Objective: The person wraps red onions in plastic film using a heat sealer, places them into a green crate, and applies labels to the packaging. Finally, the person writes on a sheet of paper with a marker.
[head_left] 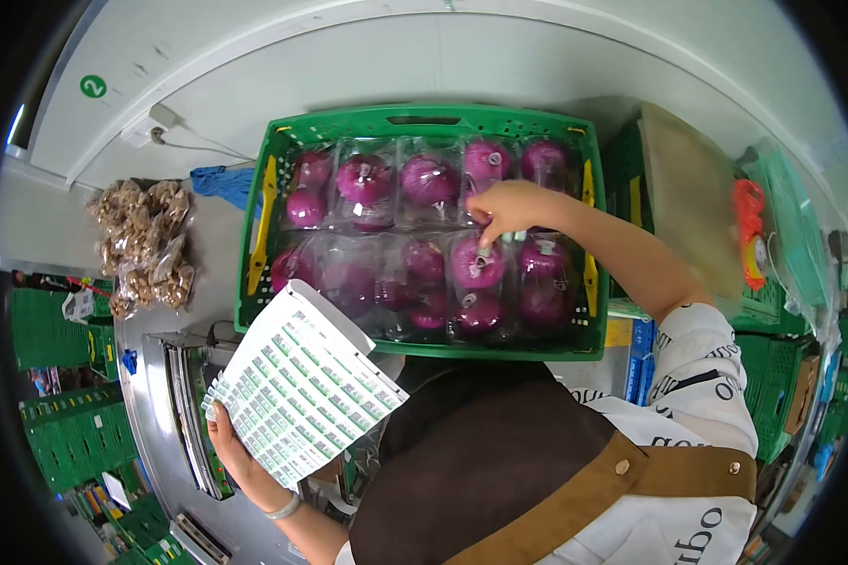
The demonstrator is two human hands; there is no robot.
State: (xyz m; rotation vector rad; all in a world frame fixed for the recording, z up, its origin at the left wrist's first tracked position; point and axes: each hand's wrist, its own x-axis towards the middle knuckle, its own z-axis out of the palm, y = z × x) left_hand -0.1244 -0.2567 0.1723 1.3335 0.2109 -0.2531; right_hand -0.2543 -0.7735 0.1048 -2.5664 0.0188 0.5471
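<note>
A sheet of small green-and-white printed labels (301, 386) is gripped at its lower left edge by my left hand (235, 454). My right hand (516, 207) reaches over the green crate (424, 347), its fingers curled. One fingertip presses at a small label on a clear-wrapped pack of red onions (477, 264) in the front row. Small white-and-green label stickers (514, 235) show at the other fingertips. Two rows of similar onion packs (430, 179) fill the crate, and some in the back row carry a small round mark. The label sheet overlaps the crate's front left corner.
Bagged brown produce (146, 245) lies left of the crate, near a blue cloth (224, 185). At the right stand another green crate (621, 169), a brownish sheet or board (692, 198) and a red tape dispenser-like item (751, 231). More green crates (75, 428) are at lower left.
</note>
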